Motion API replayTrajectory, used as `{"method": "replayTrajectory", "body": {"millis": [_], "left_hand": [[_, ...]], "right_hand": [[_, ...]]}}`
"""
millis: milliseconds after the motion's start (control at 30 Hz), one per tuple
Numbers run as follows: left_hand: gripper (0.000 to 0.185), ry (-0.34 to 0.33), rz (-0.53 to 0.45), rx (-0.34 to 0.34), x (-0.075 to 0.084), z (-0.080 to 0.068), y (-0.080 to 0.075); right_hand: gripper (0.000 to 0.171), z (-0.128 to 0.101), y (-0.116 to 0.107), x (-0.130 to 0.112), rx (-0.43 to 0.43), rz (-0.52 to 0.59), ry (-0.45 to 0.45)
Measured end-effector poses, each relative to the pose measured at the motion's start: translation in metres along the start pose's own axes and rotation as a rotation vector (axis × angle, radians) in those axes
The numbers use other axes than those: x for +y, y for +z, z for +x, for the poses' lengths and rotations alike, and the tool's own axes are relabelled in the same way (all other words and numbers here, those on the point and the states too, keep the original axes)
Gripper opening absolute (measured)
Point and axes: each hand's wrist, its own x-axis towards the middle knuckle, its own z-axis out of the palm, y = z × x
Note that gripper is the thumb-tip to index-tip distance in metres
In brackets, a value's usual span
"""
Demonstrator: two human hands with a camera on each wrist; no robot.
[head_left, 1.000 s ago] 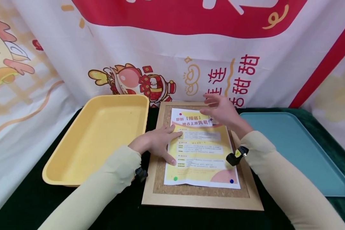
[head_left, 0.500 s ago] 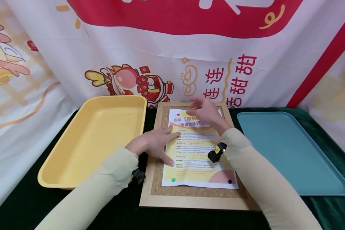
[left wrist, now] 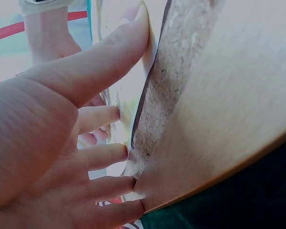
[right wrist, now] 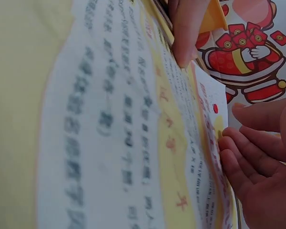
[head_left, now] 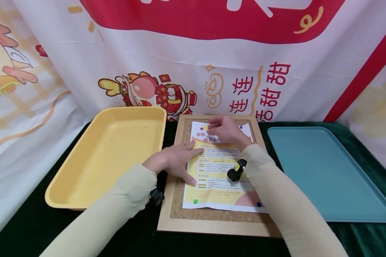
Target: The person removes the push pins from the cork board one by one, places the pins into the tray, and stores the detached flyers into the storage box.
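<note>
On the cork board (head_left: 212, 217), from the head view, I see my left hand (head_left: 173, 160) pressing flat, fingers spread, on the flyer's (head_left: 218, 171) left edge; my right hand (head_left: 226, 130), fingers loosely bent, rests on its top. At the left wrist, straight fingers (left wrist: 105, 155) lie on the paper's edge. At the right wrist, fingertips (right wrist: 231, 148) touch the flyer near a red pin (right wrist: 215, 108), grasping nothing.

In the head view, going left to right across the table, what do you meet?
Yellow tray → left hand, pressing flat on the flyer's left edge → flyer pinned on the cork board → teal tray. The right hand overlaps the flyer's top, so I leave it out of the order.
</note>
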Motion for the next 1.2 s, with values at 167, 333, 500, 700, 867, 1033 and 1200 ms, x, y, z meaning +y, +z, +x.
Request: {"method": "replayTrajectory", "body": {"millis": [167, 333, 500, 700, 867, 1033, 1200], "left_hand": [[0.110, -0.008, 0.006, -0.004, 0.001, 0.001, 0.000], [0.110, -0.011, 0.011, -0.004, 0.001, 0.001, 0.000], [0.110, -0.013, 0.008, -0.001, 0.001, 0.000, 0.001], [0.110, -0.007, 0.013, -0.002, 0.001, 0.001, 0.001], [0.111, -0.003, 0.019, -0.001, 0.000, -0.002, 0.002], [0.111, -0.009, 0.032, -0.002, -0.001, -0.003, 0.002], [0.110, 0.002, 0.022, 0.001, -0.001, -0.001, 0.001]], "right_hand": [[0.043, 0.002, 0.005, 0.004, -0.008, 0.036, -0.026], [0.042, 0.005, 0.009, 0.005, -0.006, 0.045, -0.012], [0.041, 0.010, 0.009, 0.005, -0.025, 0.023, 0.018], [0.036, 0.014, 0.007, 0.003, -0.030, -0.001, 0.045], [0.030, 0.017, 0.012, 0.001, -0.011, 0.002, 0.035], [0.025, 0.021, 0.018, 0.000, 0.021, -0.051, -0.008], [0.021, 0.022, 0.020, 0.001, 0.060, -0.097, -0.009]]}}
